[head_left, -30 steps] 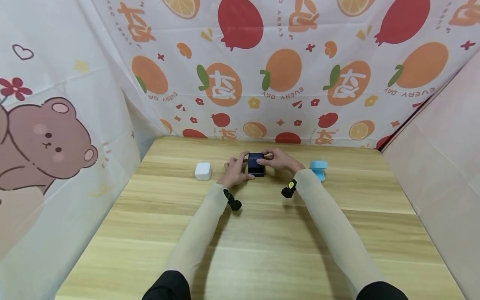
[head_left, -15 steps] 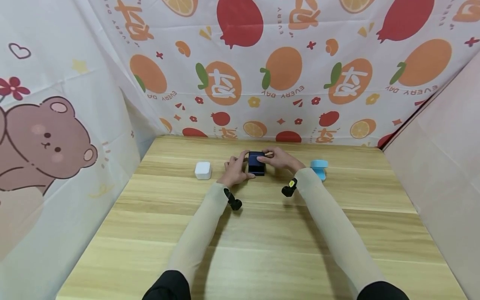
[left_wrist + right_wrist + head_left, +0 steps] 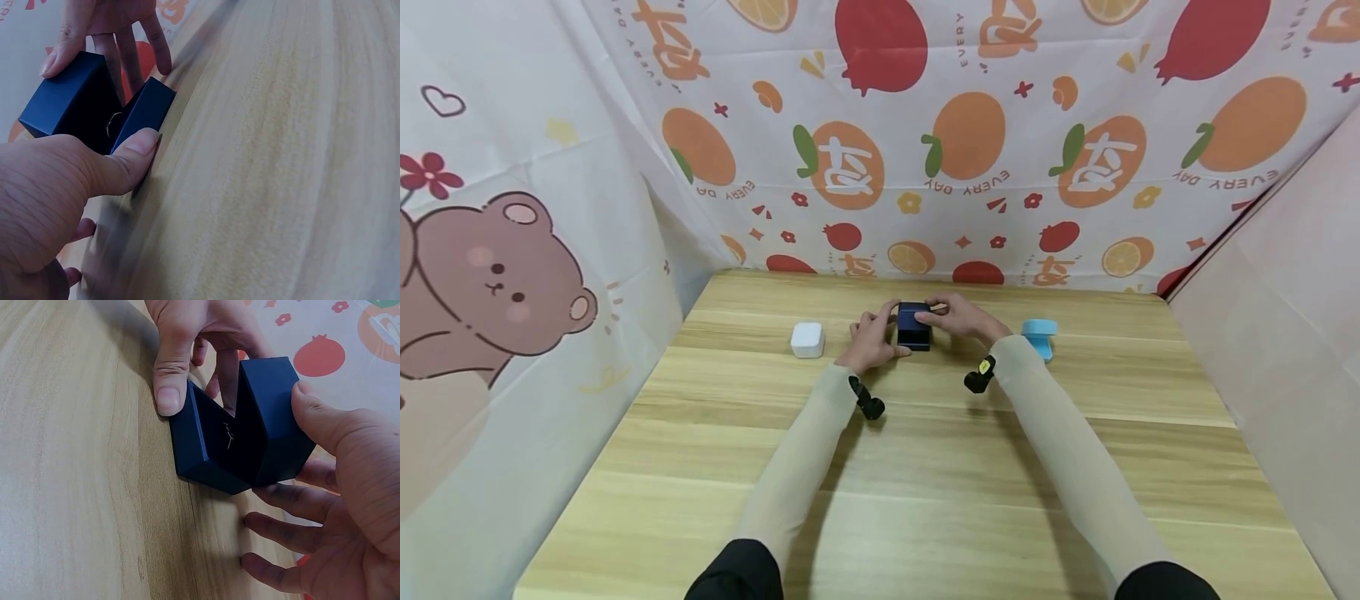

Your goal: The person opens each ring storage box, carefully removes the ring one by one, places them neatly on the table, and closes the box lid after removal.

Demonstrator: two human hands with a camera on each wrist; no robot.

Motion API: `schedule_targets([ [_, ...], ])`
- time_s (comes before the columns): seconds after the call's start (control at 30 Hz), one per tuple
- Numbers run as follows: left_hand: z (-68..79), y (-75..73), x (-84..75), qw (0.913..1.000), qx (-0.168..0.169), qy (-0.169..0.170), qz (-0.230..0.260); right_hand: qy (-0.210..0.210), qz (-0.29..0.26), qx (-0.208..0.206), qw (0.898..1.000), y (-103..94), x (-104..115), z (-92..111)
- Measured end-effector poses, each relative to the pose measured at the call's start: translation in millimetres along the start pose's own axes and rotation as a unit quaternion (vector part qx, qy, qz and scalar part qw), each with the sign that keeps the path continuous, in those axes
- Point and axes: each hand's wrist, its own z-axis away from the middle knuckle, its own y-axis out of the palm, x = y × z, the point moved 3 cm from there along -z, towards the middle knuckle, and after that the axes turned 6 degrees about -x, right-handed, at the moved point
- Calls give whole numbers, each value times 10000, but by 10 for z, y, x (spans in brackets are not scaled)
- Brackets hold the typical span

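A dark navy ring box (image 3: 914, 332) stands on the table between both hands, its hinged lid (image 3: 279, 419) raised partway from the base (image 3: 194, 440). Inside, a thin shiny ring (image 3: 111, 123) shows against the dark lining. My left hand (image 3: 870, 342) grips the base, thumb pressed to its front side and a finger reaching to the back. The right hand (image 3: 959, 320) holds the lid between thumb and fingers, with its other fingers spread behind and below. Part of the box's right side is hidden by that hand in the head view.
A white rounded box (image 3: 807, 340) sits to the left of the hands. On the right, beyond the right wrist, stands a light blue box (image 3: 1040, 337) with its lid up. A printed cloth (image 3: 970, 200) hangs along the table's (image 3: 910, 500) back edge.
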Motion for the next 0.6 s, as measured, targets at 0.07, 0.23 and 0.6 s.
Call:
schedule_targets([
  [0.07, 6, -4, -7, 10000, -6, 9, -16, 38, 5, -7, 10000, 1, 6, 4],
  [0.23, 16, -6, -12, 10000, 1, 2, -46, -83, 45, -19, 10000, 10, 0, 4],
  [0.6, 24, -21, -39, 10000, 0, 1, -19, -158, -14, 28, 9999, -6, 2, -3],
])
